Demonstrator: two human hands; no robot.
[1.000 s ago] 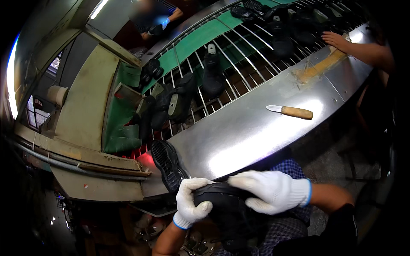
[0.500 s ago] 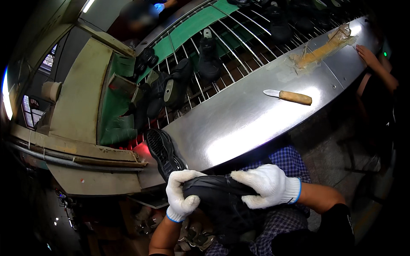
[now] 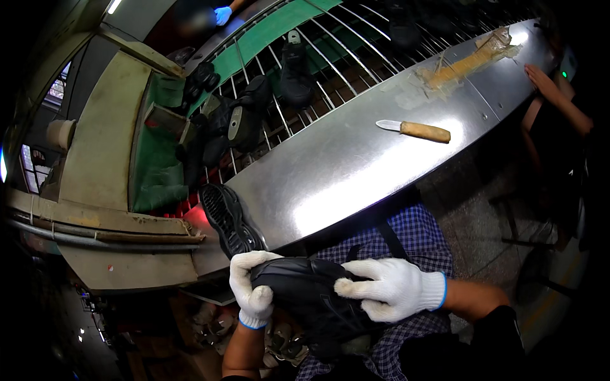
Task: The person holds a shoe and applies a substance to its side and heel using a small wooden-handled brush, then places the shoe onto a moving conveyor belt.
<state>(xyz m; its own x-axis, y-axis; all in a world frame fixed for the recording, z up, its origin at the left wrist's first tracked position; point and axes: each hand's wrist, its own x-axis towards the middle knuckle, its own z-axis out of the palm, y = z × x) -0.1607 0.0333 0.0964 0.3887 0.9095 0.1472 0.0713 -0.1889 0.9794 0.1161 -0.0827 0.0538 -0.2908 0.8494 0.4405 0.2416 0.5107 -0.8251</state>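
A black shoe [image 3: 305, 295] lies over my lap, its toe end toward the bench and a grey-green part showing near its heel end. My left hand [image 3: 252, 289], in a white knit glove, is closed around the toe end, thumb on the near side. From the right, my gloved right hand [image 3: 394, 289] grips the shoe's side, two fingers reaching across the upper; its other fingertips are partly hidden. Just beyond my left hand, a loose black shoe sole [image 3: 230, 219] rests on the bench's left end.
A short knife [image 3: 416, 131] with a wooden handle lies on the metal bench [image 3: 343, 171]. Black shoes [image 3: 296, 76] stand on the bar rack behind it. Another person's hand [image 3: 540, 81] touches the bench's far right. Several lighter shoes [image 3: 279, 340] sit below left.
My right hand has shifted along the shoe, its fingers now farther across the upper. The left hand keeps its hold on the toe. The whole view has moved slightly.
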